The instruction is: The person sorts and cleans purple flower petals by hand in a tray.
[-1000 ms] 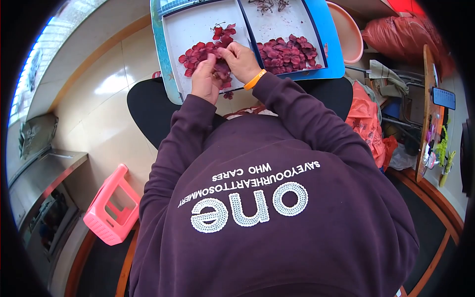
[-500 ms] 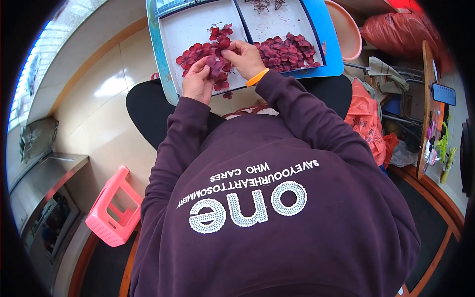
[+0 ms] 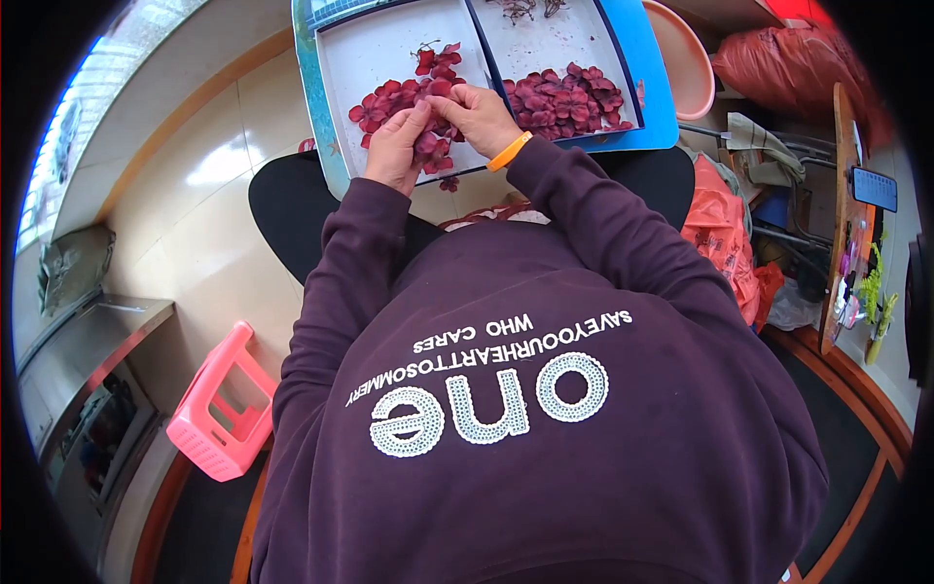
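Observation:
My left hand (image 3: 394, 151) and my right hand (image 3: 477, 119), the latter with an orange wristband (image 3: 509, 152), meet at the fingertips over a shallow white tray. Both are closed in a pinch on a dark red artificial flower (image 3: 440, 89), partly hidden by the fingers. Around and beneath them lies a loose heap of red flowers (image 3: 375, 109). A thicker pile of dark red flowers (image 3: 572, 102) fills the near part of the right-hand tray, beside my right hand. A single small flower (image 3: 449, 184) lies near the left tray's front edge.
Both trays, split by a dark divider (image 3: 484, 44), rest on a blue board (image 3: 657, 92) over my lap. Thin brown stems (image 3: 525, 9) lie at the back. A pink basin (image 3: 681, 58) stands right, red bags (image 3: 722, 219) below it, a pink stool (image 3: 226, 409) at left.
My left hand has risen and turned so its thumb meets the right fingertips. The purplish flower seen at its fingers earlier is now mostly covered. My right hand has barely moved.

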The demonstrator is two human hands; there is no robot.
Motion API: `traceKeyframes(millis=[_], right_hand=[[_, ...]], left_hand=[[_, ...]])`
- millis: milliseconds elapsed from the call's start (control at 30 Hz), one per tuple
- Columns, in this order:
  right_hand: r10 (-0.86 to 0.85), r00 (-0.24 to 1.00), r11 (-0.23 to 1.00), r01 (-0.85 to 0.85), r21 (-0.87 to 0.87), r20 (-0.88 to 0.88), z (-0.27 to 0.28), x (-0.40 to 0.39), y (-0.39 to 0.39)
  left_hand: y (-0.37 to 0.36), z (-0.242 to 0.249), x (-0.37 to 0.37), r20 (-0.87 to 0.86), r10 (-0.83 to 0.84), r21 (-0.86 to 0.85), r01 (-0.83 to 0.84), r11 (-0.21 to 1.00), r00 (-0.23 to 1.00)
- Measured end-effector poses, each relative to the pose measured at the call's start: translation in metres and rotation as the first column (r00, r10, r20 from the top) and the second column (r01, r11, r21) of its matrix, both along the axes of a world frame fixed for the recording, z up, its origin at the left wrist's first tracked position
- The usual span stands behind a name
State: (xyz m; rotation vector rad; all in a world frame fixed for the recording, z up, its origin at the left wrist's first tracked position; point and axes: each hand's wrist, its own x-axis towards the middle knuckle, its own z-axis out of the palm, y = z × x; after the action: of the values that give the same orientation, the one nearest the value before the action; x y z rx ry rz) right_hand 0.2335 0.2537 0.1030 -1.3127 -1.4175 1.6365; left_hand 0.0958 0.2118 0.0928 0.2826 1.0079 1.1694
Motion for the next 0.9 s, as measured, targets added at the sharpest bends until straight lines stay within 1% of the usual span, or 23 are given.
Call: traceKeyframes(millis=[33, 167, 200, 333, 533, 667, 700, 833, 867, 900], right_hand=[[0.002, 1.0, 1.0, -0.002, -0.002, -0.001, -0.003, 0.0, 0.0], [-0.014, 0.999, 0.998, 0.012, -0.055, -0.042, -0.024, 0.001, 0.004], [-0.014, 0.999, 0.998, 0.012, -0.054, -0.042, -0.024, 0.001, 0.005], [-0.095, 0.983, 0.99, 0.077, -0.119, -0.156, -0.022, 0.008, 0.007], [-0.06, 0.983, 0.993, 0.041, -0.114, -0.173, -0.022, 0.01, 0.0], [-0.03, 0.998, 0.996, 0.026, -0.086, -0.051, -0.023, 0.009, -0.001], [-0.032, 0.998, 0.996, 0.028, -0.084, -0.051, -0.023, 0.009, 0.001], [0.036, 0.998, 0.999, -0.034, -0.037, 0.054, -0.024, 0.009, 0.007], [0.037, 0.998, 0.999, -0.035, -0.037, 0.054, -0.023, 0.009, 0.007], [0.07, 0.988, 0.997, -0.071, 0.003, 0.141, -0.021, 0.01, 0.007]], left_hand=[[0.0, -0.001, -0.001, -0.001, 0.002, -0.002, -0.002, 1.0, 1.0], [0.005, -0.006, -0.002, -0.088, 0.136, 0.047, -0.133, 0.99, 0.987], [0.005, -0.008, -0.004, -0.088, 0.137, 0.048, -0.133, 0.99, 0.987], [0.001, -0.017, -0.015, -0.042, 0.19, -0.119, -0.194, 0.974, 0.981], [-0.003, -0.009, -0.007, -0.11, 0.194, -0.159, -0.21, 0.965, 0.975], [0.005, -0.019, 0.001, -0.257, 0.265, -0.006, -0.275, 0.961, 0.93], [0.007, -0.022, 0.001, -0.257, 0.264, -0.005, -0.274, 0.962, 0.93], [0.016, -0.037, 0.0, -0.371, 0.297, 0.07, -0.293, 0.954, 0.88], [0.016, -0.036, 0.0, -0.372, 0.298, 0.069, -0.293, 0.953, 0.879], [0.016, -0.035, -0.001, -0.387, 0.301, 0.067, -0.299, 0.952, 0.872]])
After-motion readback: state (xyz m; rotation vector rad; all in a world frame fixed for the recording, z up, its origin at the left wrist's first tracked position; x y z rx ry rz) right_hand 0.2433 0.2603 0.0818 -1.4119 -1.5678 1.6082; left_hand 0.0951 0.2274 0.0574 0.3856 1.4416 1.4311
